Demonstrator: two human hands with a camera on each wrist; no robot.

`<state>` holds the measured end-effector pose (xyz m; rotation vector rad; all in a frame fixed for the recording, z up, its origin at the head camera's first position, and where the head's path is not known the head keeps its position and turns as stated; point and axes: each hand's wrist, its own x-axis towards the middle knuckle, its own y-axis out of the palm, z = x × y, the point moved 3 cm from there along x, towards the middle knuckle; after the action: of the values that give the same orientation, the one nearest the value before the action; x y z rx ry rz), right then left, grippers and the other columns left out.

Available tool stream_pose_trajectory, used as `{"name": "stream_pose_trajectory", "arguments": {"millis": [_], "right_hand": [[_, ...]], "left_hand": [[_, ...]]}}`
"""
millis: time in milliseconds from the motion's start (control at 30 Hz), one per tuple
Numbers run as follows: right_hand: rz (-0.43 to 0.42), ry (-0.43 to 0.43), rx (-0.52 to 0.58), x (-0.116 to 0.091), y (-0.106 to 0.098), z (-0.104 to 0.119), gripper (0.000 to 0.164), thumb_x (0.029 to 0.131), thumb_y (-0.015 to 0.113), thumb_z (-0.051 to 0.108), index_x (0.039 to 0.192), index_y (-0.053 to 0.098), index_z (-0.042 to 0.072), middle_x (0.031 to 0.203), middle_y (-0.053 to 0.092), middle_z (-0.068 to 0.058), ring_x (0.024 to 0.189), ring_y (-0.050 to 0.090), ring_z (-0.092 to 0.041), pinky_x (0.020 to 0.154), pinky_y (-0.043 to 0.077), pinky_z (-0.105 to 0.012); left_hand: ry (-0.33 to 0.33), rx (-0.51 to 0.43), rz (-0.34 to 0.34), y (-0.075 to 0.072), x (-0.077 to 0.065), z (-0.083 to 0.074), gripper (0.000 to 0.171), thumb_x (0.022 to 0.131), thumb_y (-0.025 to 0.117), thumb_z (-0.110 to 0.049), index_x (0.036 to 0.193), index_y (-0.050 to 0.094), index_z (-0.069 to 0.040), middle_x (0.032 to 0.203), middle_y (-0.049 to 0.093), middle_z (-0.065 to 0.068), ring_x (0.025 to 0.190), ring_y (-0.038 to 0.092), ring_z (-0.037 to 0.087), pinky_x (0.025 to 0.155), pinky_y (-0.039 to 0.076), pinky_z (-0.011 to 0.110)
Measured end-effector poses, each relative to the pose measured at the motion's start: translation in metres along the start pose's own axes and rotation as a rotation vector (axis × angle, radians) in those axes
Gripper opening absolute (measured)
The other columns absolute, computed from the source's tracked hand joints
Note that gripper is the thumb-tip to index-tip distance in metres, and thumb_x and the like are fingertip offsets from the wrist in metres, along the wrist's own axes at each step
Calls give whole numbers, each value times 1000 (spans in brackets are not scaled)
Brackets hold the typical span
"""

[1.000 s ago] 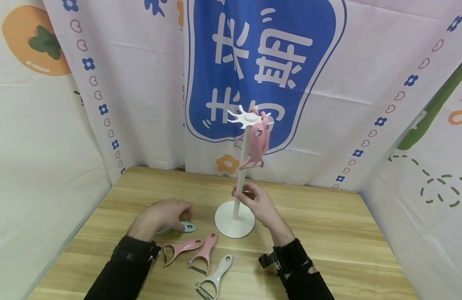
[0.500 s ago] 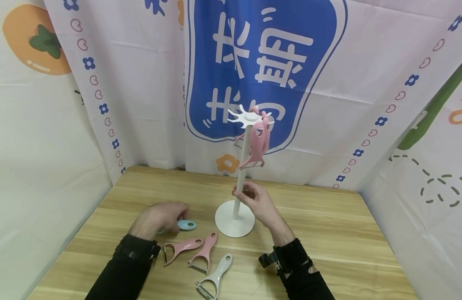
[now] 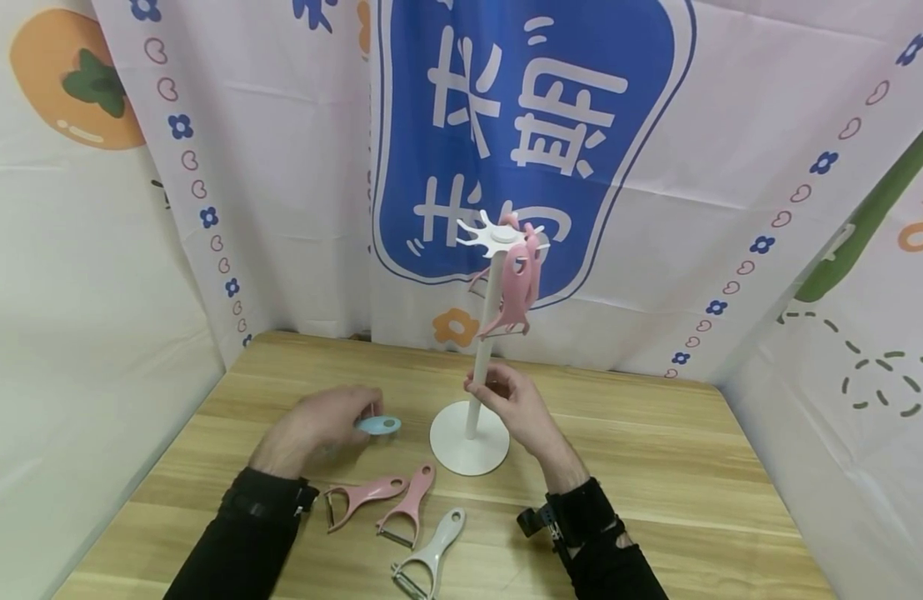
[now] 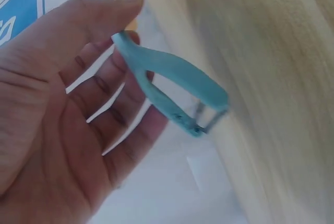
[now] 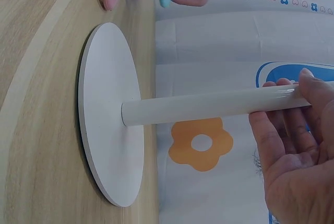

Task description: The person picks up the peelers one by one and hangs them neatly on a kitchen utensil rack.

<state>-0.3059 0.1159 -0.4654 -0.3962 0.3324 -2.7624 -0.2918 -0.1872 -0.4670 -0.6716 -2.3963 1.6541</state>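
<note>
My left hand (image 3: 322, 421) pinches a light blue Y-shaped peeler (image 4: 172, 72) between thumb and fingers, its bladed head pointing away from the palm in the left wrist view. In the head view only the handle end shows beyond my fingers, lifted over the table. My right hand (image 3: 517, 408) grips the post of a white stand (image 5: 193, 104) with thumb and fingers. Its round base (image 5: 109, 125) sits on the table. From the spoked top of the stand (image 3: 495, 236), on its right side, hang pink peelers (image 3: 516, 287), overlapping one another.
Two pink peelers, one lying left (image 3: 367, 493) and one beside it (image 3: 412, 504), rest on the wooden table (image 3: 656, 483) in front of the stand. A pale grey peeler (image 3: 439, 546) lies nearer. Printed cloth (image 3: 304, 208) hangs behind the table's back edge.
My left hand has picked up the light blue peeler from the table and moved it up and slightly right, away from me. My right hand stays on the post.
</note>
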Motion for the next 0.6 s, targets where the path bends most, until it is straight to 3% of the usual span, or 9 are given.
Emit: {"name": "stream_pose_trajectory", "arguments": {"millis": [200,600], "right_hand": [[5,-2,20,0,0,-1,27,99,70,32,121,71,16,115,73,-5,116,64,-44,100,53,-46],[3,-4,-4,-1,0,1,28,99,70,33,121,70,16,115,73,-4,114,66,-39,100,53,-47]], "left_hand": [[55,-4,-118,-7,6,0,28,87,83,-21,108,66,-23,99,64,-5,88,60,13,78,54,37],[105,-26,-354,-21,11,-5,39,87,83,-26,122,66,-21,105,67,-6,92,64,12,81,58,38]]}}
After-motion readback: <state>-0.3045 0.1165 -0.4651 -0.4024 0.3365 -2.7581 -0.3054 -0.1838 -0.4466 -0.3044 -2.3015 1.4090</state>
